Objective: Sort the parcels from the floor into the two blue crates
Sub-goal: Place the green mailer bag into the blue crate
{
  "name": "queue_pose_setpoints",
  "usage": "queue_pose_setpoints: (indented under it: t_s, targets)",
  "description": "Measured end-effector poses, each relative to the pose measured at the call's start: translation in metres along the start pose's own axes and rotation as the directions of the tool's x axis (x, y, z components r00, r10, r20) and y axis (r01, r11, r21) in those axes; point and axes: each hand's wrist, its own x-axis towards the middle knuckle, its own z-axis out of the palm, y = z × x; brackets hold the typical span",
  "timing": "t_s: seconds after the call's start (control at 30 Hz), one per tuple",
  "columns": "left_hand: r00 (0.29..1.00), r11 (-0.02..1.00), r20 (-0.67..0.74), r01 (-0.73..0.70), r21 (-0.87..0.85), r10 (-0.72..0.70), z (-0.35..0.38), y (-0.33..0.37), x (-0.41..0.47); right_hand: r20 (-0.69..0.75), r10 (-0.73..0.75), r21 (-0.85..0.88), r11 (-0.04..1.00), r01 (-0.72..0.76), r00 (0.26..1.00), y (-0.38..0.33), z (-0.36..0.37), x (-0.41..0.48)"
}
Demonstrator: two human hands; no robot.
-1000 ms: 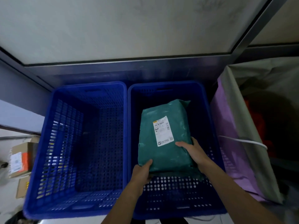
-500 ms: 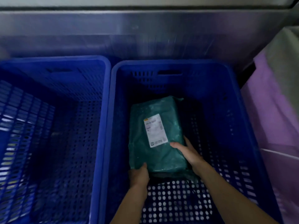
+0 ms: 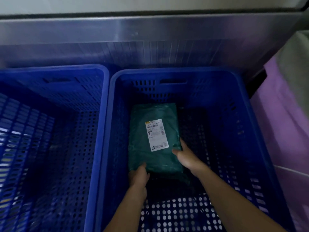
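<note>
The green parcel (image 3: 153, 139) is lying label-up deep inside the right blue crate (image 3: 217, 91), toward its left side. A second ago it was being held up near rim height; now it is sitting far lower, at or just above the perforated floor, though the dark shadow under its near end is keeping me from telling whether it is fully resting. The left hand (image 3: 138, 176) is gripping the near left corner, and the right hand (image 3: 185, 158) is clasping the right edge, thumb on top beside the white label (image 3: 156, 134). So, I'd say, this parcel is practically placed, with only the letting go remaining. The left blue crate (image 3: 66, 91) is standing alongside, touching rim to rim. Behind both a steel panel (image 3: 150, 39) is running across, and a purple bag (image 3: 284, 123) is hanging at the right.
</note>
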Motion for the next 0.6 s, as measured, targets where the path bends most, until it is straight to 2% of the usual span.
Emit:
queue_pose_setpoints:
  t_s: [0.27,0.3,0.37,0.43,0.6]
  targets:
    - [0.988,0.965,0.128,0.05,0.259,-0.086,-0.01,0.027,-0.099,-0.101,0.069,-0.203,0.975,-0.089,0.992,-0.033,0.003,-0.074]
    - [0.981,0.952,0.183,-0.004,0.307,-0.055,-0.014,0.032,-0.12,-0.099,0.045,-0.214,0.975,-0.066,0.994,-0.043,0.007,-0.092]
    - [0.95,0.9,0.295,-0.213,0.381,0.1,-0.02,0.048,-0.154,-0.1,-0.018,-0.26,0.966,-0.009,0.995,-0.068,0.011,-0.122]
    - [0.911,0.826,0.337,-0.372,0.424,0.237,-0.028,0.069,-0.185,-0.098,-0.073,-0.312,0.949,0.039,0.993,-0.103,0.013,-0.152]
    - [0.859,0.789,0.303,-0.503,0.352,0.412,-0.072,0.135,-0.258,-0.013,-0.169,-0.388,0.909,0.151,0.986,-0.191,0.029,-0.221]
